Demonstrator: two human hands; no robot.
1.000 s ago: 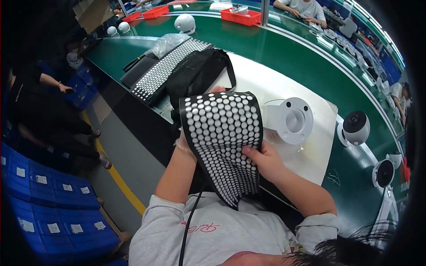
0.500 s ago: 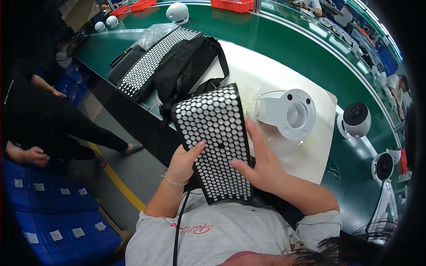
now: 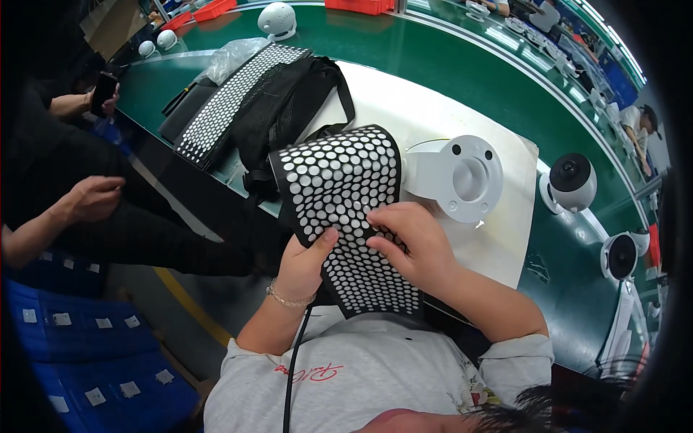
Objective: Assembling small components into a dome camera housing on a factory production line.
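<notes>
1. Left hand [image 3: 302, 263] grips the lower left edge of the black mat with white round studs [image 3: 345, 209], thumb on the studded face, fingers hidden behind; clamped on it.
2. Right hand [image 3: 415, 245] lies flat on the mat's right side, fingers curled over the studs, pressing rather than pinching.
3. Mat stands between both hands, over the edge of the white work pad [image 3: 426, 119], top end just beside the white dome camera housing [image 3: 456, 177].
4. Judgement: the sheet is floppy, so support both edges, keep it taut, and keep the top clear of the housing.
</notes>
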